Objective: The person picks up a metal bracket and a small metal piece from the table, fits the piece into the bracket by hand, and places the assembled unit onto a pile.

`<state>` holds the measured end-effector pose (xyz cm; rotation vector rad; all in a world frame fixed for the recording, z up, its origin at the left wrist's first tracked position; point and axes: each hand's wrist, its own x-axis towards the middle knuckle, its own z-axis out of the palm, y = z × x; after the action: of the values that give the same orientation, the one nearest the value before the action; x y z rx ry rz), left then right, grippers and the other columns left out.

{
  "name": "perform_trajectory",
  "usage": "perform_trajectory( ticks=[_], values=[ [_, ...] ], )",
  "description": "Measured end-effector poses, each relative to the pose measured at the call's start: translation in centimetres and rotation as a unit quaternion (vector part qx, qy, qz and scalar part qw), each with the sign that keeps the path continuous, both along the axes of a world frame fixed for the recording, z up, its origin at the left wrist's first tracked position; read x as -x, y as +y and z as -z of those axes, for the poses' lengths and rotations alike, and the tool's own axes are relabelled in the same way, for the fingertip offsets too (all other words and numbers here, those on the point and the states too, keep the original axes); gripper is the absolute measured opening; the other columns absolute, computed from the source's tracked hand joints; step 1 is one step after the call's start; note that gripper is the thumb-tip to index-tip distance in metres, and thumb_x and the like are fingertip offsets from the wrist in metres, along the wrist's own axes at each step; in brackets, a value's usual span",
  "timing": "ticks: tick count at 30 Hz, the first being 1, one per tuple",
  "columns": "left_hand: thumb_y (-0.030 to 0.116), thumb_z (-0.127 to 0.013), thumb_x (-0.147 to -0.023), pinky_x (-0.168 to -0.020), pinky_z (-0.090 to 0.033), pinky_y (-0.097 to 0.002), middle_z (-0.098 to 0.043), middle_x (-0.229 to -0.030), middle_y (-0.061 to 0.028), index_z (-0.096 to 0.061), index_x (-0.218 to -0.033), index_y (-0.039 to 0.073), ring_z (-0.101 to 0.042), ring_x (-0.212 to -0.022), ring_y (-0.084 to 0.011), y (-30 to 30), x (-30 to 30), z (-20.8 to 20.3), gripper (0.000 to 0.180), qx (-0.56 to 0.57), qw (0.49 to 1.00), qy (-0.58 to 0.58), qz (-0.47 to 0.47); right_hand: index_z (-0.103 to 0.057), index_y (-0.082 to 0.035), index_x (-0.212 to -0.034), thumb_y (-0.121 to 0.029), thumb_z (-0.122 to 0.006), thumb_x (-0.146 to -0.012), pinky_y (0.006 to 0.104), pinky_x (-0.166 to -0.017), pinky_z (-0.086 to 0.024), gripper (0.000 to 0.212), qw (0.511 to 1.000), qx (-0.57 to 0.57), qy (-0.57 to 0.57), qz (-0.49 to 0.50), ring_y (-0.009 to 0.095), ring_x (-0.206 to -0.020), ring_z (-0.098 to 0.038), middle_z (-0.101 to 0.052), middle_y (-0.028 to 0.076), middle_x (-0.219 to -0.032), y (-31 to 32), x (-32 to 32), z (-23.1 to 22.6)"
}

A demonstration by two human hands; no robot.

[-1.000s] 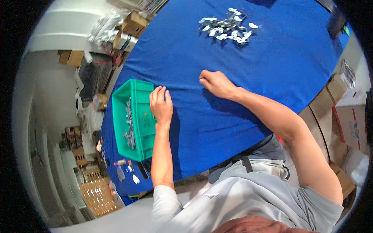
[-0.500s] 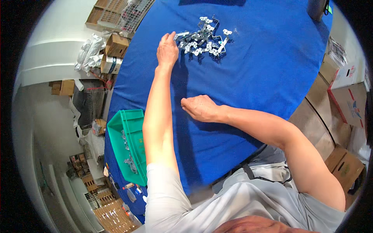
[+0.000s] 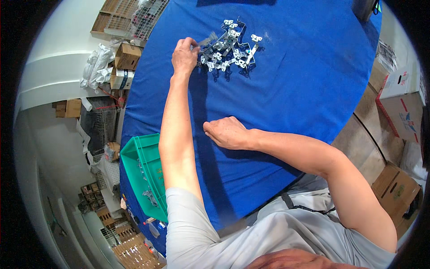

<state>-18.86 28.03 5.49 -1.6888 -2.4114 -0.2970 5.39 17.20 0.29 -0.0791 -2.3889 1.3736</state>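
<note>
My left hand [image 3: 184, 56] is reached out to the far left edge of a pile of small metal brackets [image 3: 232, 47]. Its thumb and fingers pinch one flat metal bracket [image 3: 207, 40], smeared by motion, which slants up and to the right above the pile's left side. Several bent wire-like pieces and white-looking plates lie tangled in the pile. My right hand [image 3: 226, 132] rests on the blue cloth nearer to me, with its fingers curled closed. Whatever those fingers may hold is hidden.
A blue cloth [image 3: 286, 98] covers the table. At the left edge stands a green plastic bin [image 3: 141, 172] with a few metal pieces inside, beside my left forearm. A dark cylinder [image 3: 363, 9] is at the far right. Cardboard boxes [image 3: 396, 188] stand on the floor around.
My left hand still pinches the bracket, which now tilts up more steeply and blurs with motion. The whole view has shifted slightly. The right hand stays curled on the cloth.
</note>
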Motion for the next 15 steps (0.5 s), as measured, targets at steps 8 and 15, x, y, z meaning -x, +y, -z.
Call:
perform_trajectory(
  ticks=[8,15],
  values=[
    [0.019,-0.067,-0.087,-0.086,-0.050,-0.0478,-0.067,-0.101,-0.0122,-0.065,-0.101,0.007,-0.063,-0.099,-0.0352,0.4,-0.6,1.2,0.018,-0.048,0.998,0.039,0.006,-0.054,-0.001,-0.091,-0.020,-0.050,-0.097,0.0571,-0.065,-0.052,0.020,1.000,0.000,-0.007,0.003,0.043,-0.077,-0.067,-0.067,0.021,-0.082,0.2,0.0,0.2],
    [0.013,-0.066,-0.087,-0.080,-0.050,-0.0449,-0.068,-0.094,-0.0129,-0.062,-0.099,0.002,-0.064,-0.090,-0.0324,0.3,-0.9,-0.3,0.016,-0.222,0.970,0.071,0.063,-0.053,-0.002,-0.092,-0.019,-0.052,-0.097,0.0560,-0.066,-0.051,0.018,1.000,-0.004,-0.006,0.004,0.043,-0.076,-0.065,-0.066,0.020,-0.081,0.0,0.0,0.3]
  ],
)
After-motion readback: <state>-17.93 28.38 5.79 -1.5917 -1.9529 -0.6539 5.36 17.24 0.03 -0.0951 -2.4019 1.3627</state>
